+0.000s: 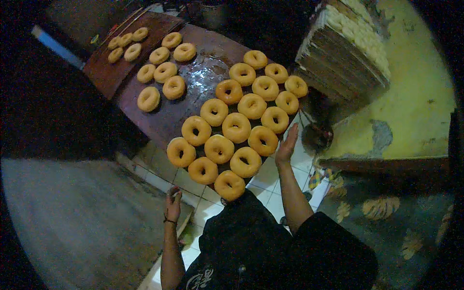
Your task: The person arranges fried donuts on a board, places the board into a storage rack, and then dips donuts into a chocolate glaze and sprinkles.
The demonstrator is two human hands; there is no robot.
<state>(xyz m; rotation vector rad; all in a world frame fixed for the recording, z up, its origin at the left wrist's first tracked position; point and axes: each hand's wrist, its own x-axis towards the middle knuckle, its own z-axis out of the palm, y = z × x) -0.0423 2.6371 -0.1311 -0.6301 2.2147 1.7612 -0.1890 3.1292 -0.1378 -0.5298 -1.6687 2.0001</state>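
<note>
Several golden ring doughnuts (236,127) lie close together in slanting rows on a dark surface in front of me, its edges mostly hidden under them. One doughnut (229,92) looks darker and glossier than those around it. My right hand (288,145) is beside the right edge of this group, its fingers stretched out and pointing away from me. My left hand (173,203), with a dark bracelet at the wrist, is off the near left side, apart from the doughnuts. Its fingers are loosely bent, and nothing shows in them.
More doughnuts (166,72) lie farther back on a shiny dark table (205,79). A few others rest on a brown board (104,72) at far left. At right, a tall stack of trays (333,72) bearing pale pieces stands by a worn yellow surface (415,121). White floor tiles (263,181) show below.
</note>
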